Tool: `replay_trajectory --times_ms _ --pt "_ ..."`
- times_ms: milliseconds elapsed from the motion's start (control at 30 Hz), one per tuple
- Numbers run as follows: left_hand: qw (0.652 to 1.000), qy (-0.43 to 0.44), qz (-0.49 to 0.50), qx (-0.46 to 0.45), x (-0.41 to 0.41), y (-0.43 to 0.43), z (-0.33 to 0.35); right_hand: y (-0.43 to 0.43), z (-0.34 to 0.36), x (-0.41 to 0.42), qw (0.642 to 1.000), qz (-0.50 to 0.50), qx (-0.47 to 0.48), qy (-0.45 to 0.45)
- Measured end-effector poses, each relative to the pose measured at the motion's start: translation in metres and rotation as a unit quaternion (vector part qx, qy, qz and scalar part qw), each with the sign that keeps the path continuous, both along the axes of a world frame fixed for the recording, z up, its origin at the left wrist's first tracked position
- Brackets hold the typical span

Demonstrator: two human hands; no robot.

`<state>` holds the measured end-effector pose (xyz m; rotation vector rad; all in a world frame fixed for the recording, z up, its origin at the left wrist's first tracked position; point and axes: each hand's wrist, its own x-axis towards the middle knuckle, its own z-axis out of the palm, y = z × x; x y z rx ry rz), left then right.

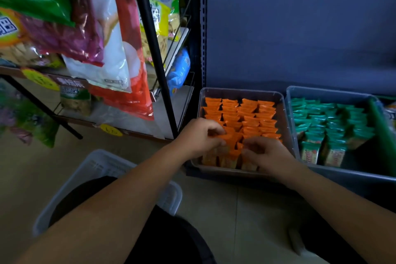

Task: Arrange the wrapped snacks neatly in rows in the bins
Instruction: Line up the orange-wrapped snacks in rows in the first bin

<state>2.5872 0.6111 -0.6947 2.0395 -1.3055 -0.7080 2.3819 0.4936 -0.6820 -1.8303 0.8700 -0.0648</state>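
Note:
A clear bin (285, 118) on the floor holds several rows of upright orange wrapped snacks (250, 113). Both my hands are at its near end. My left hand (199, 135) has its fingers curled round the tops of orange snacks in the near left rows. My right hand (265, 152) pinches the orange snacks beside it, near the front wall. To the right, a second clear bin (289, 100) holds rows of green wrapped snacks (330, 122); its near part is only partly filled.
A black wire rack (154, 49) with hanging snack bags stands to the left of the bins. A blue panel (300, 23) rises behind the bins. A white plastic basket (102, 169) sits on the tiled floor by my knee.

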Motion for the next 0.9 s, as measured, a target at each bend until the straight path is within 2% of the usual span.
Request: replay_trajectory --times_ms 167,267,367,400,533,667,700,800,900 --pt "0.983 0.123 0.051 -0.129 -0.022 0.020 0.071 0.000 0.065 0.009 0.994 0.040 0.042 -0.089" --pt "0.958 0.184 0.112 -0.189 -0.036 0.028 0.092 -0.002 0.087 0.009 0.987 0.052 0.090 -0.122" --pt "0.931 0.290 0.160 -0.154 -0.044 0.026 0.093 -0.005 0.092 0.008 0.981 0.059 0.134 -0.130" --pt "0.928 0.302 0.167 -0.142 -0.045 0.022 0.092 -0.006 0.092 0.009 0.978 0.065 0.150 -0.132" --pt "0.935 0.247 0.190 -0.170 -0.042 0.009 0.093 -0.012 0.097 0.018 0.966 0.073 0.202 -0.146" --pt "0.914 0.282 0.225 -0.184 -0.043 -0.002 0.094 -0.029 0.096 0.024 0.966 0.022 0.202 -0.162" --pt "0.913 0.301 0.220 -0.167 -0.044 -0.006 0.094 -0.034 0.094 0.024 0.963 -0.005 0.210 -0.168" --pt "0.947 0.274 0.132 -0.103 -0.049 -0.017 0.092 -0.051 0.093 0.026 0.947 -0.062 0.240 -0.206" --pt "0.946 0.282 0.118 -0.112 -0.056 -0.024 0.090 -0.063 0.093 0.026 0.944 -0.056 0.236 -0.223"
